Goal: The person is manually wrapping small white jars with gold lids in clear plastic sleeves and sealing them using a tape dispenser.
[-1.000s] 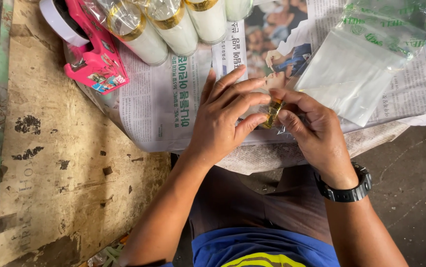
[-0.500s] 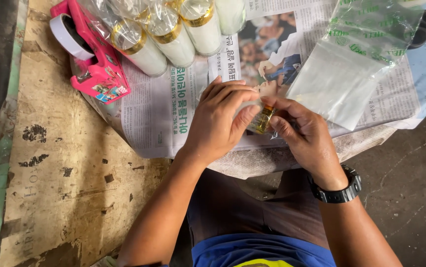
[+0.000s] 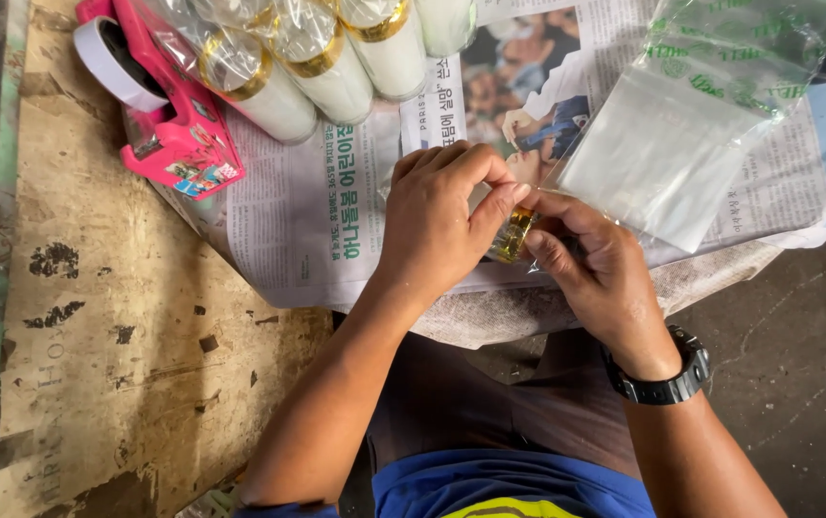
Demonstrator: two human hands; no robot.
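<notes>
Head view: hands meet over a spread newspaper that covers the work surface, likely to keep it clean.
Held thing: a small gold-capped bottle sits between both hands, just above the newspaper's near edge, mostly hidden by fingers; only the gold band shows.
Left hand: left hand arches over the bottle from the left, thumb and forefinger closed on its gold part, wrist raised, forearm running down toward the body.
Right hand: right hand comes in from the right, fingertips pinching the bottle's end and what looks like clear wrapping there; a black wristwatch sits on the wrist.
Grip reason: two-sided pinch appears to steady the small bottle while the fingers work on it.
Clear bags: a stack of clear plastic bags lies just beyond the right hand, within easy reach.
Wrapped bottles: white gold-capped bottles in clear film lie in a row at the top.
Tape dispenser: a pink tape dispenser rests at the newspaper's left edge.
Board: worn cardboard lies to the left.
</notes>
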